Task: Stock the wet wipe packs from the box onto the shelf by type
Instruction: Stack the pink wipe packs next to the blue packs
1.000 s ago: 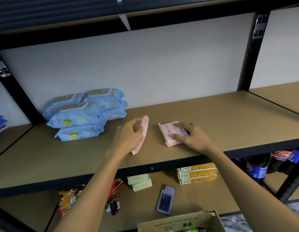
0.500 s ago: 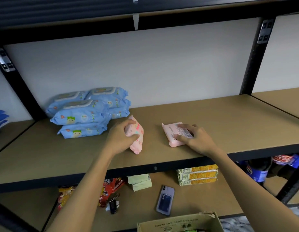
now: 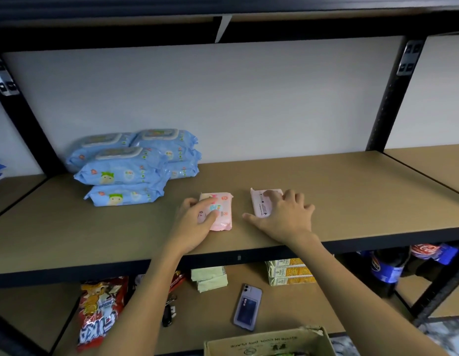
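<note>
Two small pink wet wipe packs lie flat on the brown shelf [image 3: 351,201]. My left hand [image 3: 195,224] holds the left pink pack [image 3: 222,214], printed side up, with its thumb at the pack's far edge and its fingers over the top. My right hand [image 3: 285,217] rests with spread, straight fingers on the right pink pack [image 3: 260,204], which lies label side up. Several large blue wet wipe packs [image 3: 125,170] are stacked at the back left of the same shelf. The cardboard box [image 3: 269,343] stands open below, at the frame's bottom edge.
On the lower shelf lie a phone [image 3: 247,307], a red snack bag [image 3: 100,312], keys [image 3: 169,312], pale green packs [image 3: 210,278] and yellow cartons [image 3: 290,272]. Soda bottles [image 3: 387,268] stand lower right. A black upright [image 3: 392,98] bounds the shelf bay on the right.
My left hand turned the left pink pack from standing on edge to lying flat, printed side up. My right hand stayed on the right pack, fingers now spread wider.
</note>
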Tool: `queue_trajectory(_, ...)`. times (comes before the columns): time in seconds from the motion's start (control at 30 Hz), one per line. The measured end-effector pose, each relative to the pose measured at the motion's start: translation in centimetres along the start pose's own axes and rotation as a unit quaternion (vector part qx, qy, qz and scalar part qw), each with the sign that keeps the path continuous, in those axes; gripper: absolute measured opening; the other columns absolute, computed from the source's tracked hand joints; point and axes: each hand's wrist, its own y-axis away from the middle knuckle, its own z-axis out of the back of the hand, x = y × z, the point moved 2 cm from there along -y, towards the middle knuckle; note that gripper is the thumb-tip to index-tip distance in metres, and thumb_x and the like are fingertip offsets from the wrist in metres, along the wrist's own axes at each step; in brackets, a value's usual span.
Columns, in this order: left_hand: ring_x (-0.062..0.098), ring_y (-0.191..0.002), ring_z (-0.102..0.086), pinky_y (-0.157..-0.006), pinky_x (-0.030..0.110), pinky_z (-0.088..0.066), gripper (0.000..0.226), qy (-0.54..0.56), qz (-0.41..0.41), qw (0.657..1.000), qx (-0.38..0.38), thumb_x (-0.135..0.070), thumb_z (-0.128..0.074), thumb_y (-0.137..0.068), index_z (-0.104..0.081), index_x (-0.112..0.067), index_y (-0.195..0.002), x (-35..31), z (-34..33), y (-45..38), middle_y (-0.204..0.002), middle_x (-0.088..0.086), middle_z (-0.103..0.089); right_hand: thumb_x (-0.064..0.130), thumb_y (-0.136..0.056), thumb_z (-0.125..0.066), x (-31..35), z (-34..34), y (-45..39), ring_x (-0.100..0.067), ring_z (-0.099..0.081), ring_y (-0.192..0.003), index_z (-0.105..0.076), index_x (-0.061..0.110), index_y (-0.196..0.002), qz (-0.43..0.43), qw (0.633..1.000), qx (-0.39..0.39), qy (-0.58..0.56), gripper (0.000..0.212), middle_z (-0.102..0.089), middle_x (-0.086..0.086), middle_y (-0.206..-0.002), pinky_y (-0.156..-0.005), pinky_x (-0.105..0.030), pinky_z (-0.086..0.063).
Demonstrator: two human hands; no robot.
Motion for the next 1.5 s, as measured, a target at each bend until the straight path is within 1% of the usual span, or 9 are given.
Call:
queue_trajectory(0.2, 0.011, -0.14, -0.032, -0.117, 0.041, -0.031, 0.041, -0.011, -0.031, 0.999, 0.005, -0.047, -0.054, -0.098, -0.055, -0.041, -0.139, 0.0, 0.0, 0.1, -0.153, -0.012, -0.029, 0.066, -0.081, -0.055, 0.3, 0.2, -0.1, -0.034, -0.048, -0.116, -0.046, 0.031, -0.14, 0.016, 1.0, -0.007, -0.02, 0.069, -0.051, -0.01, -0.129, -0.093, -0.043, -0.038)
queue_trajectory(0.43, 0.012, -0.141, -0.033, -0.118, 0.046, -0.028, 0.041, -0.02, -0.035, 0.999, 0.007, -0.046, -0.054, -0.099, -0.055, -0.04, -0.139, -0.3, 0.1, 0.2, -0.154, -0.013, -0.031, 0.061, -0.081, -0.063, -0.9, 1.9, -0.9, -0.033, -0.061, -0.1, -0.055, 0.03, -0.132, 0.02, 0.988, 0.027, -0.15, 0.06, -0.048, -0.01, -0.122, -0.081, -0.037, -0.054)
queue_trajectory(0.6, 0.013, -0.14, -0.034, -0.117, 0.047, -0.029, 0.041, -0.02, -0.033, 0.999, 0.01, -0.048, -0.055, -0.098, -0.055, -0.04, -0.139, -0.1, 0.0, 0.1, -0.153, -0.013, -0.032, 0.065, -0.09, -0.053, -1.6, 3.7, -1.9, -0.022, -0.061, -0.101, -0.063, 0.032, -0.119, -0.007, 0.96, 0.037, -0.277, 0.045, -0.065, 0.002, -0.107, -0.082, -0.034, -0.05)
queue_trajectory(0.77, 0.013, -0.138, -0.036, -0.117, 0.048, -0.031, 0.04, -0.019, -0.036, 0.999, 0.01, -0.048, -0.056, -0.097, -0.057, -0.041, -0.137, -0.1, 0.0, 0.1, -0.15, -0.013, -0.033, 0.039, -0.1, -0.049, -2.0, 4.1, -2.1, -0.025, -0.065, -0.095, -0.062, 0.024, -0.117, -0.033, 0.893, 0.119, -0.433, 0.026, -0.067, -0.006, -0.11, -0.08, -0.044, -0.061)
queue_trajectory(1.0, 0.011, -0.131, -0.029, -0.114, 0.036, -0.026, 0.033, 0.029, -0.021, 0.999, 0.013, -0.029, -0.051, -0.1, -0.062, -0.047, -0.126, -0.2, 0.3, 0.2, -0.146, -0.013, -0.035, 0.031, -0.103, -0.044, -3.4, 3.0, -2.6, -0.019, -0.063, -0.101, -0.063, 0.028, -0.124, 0.007, 0.918, 0.054, -0.393, 0.028, -0.067, -0.004, -0.114, -0.082, -0.042, -0.059)
queue_trajectory(1.1, 0.01, -0.121, -0.024, -0.105, 0.027, -0.02, 0.043, 0.029, -0.023, 0.999, 0.026, -0.021, -0.044, -0.096, -0.062, -0.04, -0.131, -0.4, 0.6, 0.3, -0.149, -0.008, -0.035, 0.048, -0.096, -0.06, -3.8, 2.5, -2.7, -0.014, -0.061, -0.097, -0.069, 0.023, -0.116, 0.033, 0.94, 0.055, -0.335, 0.033, -0.067, 0.003, -0.109, -0.075, -0.026, -0.05)
queue_trajectory(1.2, 0.012, -0.138, -0.018, -0.113, 0.033, -0.018, 0.045, -0.002, -0.027, 0.999, 0.029, -0.015, -0.052, -0.097, -0.059, -0.039, -0.135, -0.7, 0.7, 0.5, -0.159, -0.01, -0.024, 0.062, -0.076, -0.076, -3.9, 1.2, -2.3, -0.015, -0.057, -0.104, -0.067, 0.034, -0.119, 0.067, 0.951, 0.07, -0.293, 0.052, -0.06, 0.006, -0.114, -0.085, -0.028, -0.048)
queue_trajectory(1.33, 0.015, -0.142, -0.02, -0.112, 0.033, -0.022, 0.041, -0.004, -0.014, 0.999, 0.034, -0.027, -0.062, -0.092, -0.055, -0.047, -0.128, -0.8, 0.7, 0.4, -0.151, -0.012, -0.031, 0.083, -0.062, -0.06, -4.2, 0.5, -2.8, -0.022, -0.05, -0.117, -0.063, 0.053, -0.117, 0.105, 0.962, 0.071, -0.243, 0.062, -0.056, 0.012, -0.121, -0.1, -0.049, -0.045)
queue_trajectory(1.5, 0.015, -0.114, -0.029, -0.099, 0.031, -0.03, 0.042, -0.046, 0.036, 0.998, 0.003, -0.059, -0.065, -0.08, -0.052, -0.046, -0.119, -1.5, 0.2, -0.5, -0.119, -0.005, -0.032, 0.06, -0.086, -0.065, -6.0, 0.5, -3.1, -0.024, -0.034, -0.128, -0.061, 0.055, -0.121, 0.125, 0.966, 0.06, -0.22, 0.036, -0.048, 0.004, -0.135, -0.11, -0.051, -0.033)
